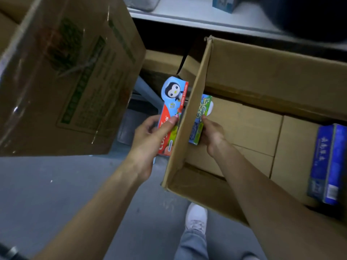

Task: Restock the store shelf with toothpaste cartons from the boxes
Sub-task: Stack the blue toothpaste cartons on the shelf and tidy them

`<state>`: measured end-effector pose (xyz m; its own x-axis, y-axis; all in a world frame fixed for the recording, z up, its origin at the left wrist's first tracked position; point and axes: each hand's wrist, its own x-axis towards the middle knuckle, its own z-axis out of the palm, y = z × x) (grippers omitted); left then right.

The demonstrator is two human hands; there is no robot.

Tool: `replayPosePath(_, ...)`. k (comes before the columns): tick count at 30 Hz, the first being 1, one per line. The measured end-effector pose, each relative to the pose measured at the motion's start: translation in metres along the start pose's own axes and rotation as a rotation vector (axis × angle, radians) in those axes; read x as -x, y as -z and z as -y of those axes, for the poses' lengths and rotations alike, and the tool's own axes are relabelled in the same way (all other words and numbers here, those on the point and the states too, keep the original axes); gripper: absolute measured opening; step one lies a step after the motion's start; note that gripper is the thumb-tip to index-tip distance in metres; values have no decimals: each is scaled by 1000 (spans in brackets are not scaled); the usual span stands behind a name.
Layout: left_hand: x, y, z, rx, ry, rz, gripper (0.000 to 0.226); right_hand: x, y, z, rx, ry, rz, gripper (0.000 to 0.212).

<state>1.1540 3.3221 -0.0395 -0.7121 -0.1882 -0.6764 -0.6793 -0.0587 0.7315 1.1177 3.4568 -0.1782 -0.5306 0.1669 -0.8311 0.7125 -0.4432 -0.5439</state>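
You held one toothpaste carton in each hand, on either side of the open cardboard box's [244, 72] left wall.
Your left hand [150, 136] reached forward outside the box with the forearm straight. Its thumb lay across the glossy red-and-blue penguin carton [173, 102] and its fingers curled behind. That carton stood nearly upright, and its top was cut round. Your right hand [212, 135] dipped inside the box, fingers wrapped round a green-and-blue carton [200, 121] just beside the plain corrugated wall. Shiny blue cartons [326, 164] lay at the box's right. A taped, printed brown box [65, 72] was tilted at far left, and a pale shelf [187, 15] ran along the far side.
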Motion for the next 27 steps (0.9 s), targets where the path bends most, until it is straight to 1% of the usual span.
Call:
replayPosePath(2, -2, -1, 2, 3, 1, 11, 36, -3, -1, 1, -12, -11, -19, 18)
replayPosePath(5, -3, -1, 5, 4, 6, 22, 47, -8, 1, 2, -35, -17, -7, 22)
replayPosePath(9, -3, -1, 7, 7, 7, 37, 53, -13, 2, 3, -16, -30, 13, 39)
replayPosePath(10, -4, -1, 8, 5, 11, 34, 53, -12, 1, 4, -19, -22, 26, 37)
replayPosePath(13, -6, 0, 8, -12, 23, 33, 54, -14, 0, 9, -72, 2, 7, 17)
replayPosePath(16, -8, -1, 6, -28, 13, 51, 53, -18, 0, 12, -136, 15, -58, 12)
replayPosePath(20, -14, -4, 2, -16, 1, 66, 48, -23, -5, 26, -232, 10, -80, 24)
replayPosePath(23, -17, -6, 0, -6, 0, 69, 49, -27, -7, 33, -205, -3, -94, 35)
replayPosePath(27, -20, -6, 0, 11, 9, 52, 51, -30, -5, 37, -106, 14, -112, 23)
